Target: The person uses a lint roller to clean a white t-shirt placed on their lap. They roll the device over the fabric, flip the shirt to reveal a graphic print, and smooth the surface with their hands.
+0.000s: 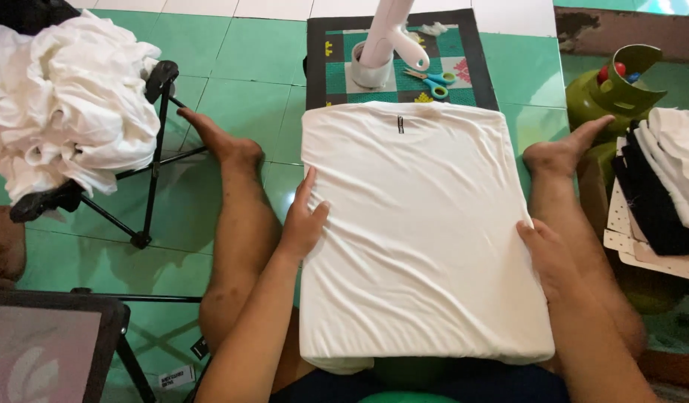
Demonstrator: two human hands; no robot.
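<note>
A white T-shirt lies folded into a flat rectangle over a board across my lap, collar end away from me. My left hand rests flat on its left edge, fingers spread on the cloth. My right hand presses against the right edge, palm on the side of the fold. Both of my bare legs stretch out on either side of the shirt on the green tiled floor.
A heap of white cloth sits on a black folding stand at the left. Ahead lies a patterned mat with blue scissors and a white stand base. A green gas cylinder and stacked folded clothes are at the right.
</note>
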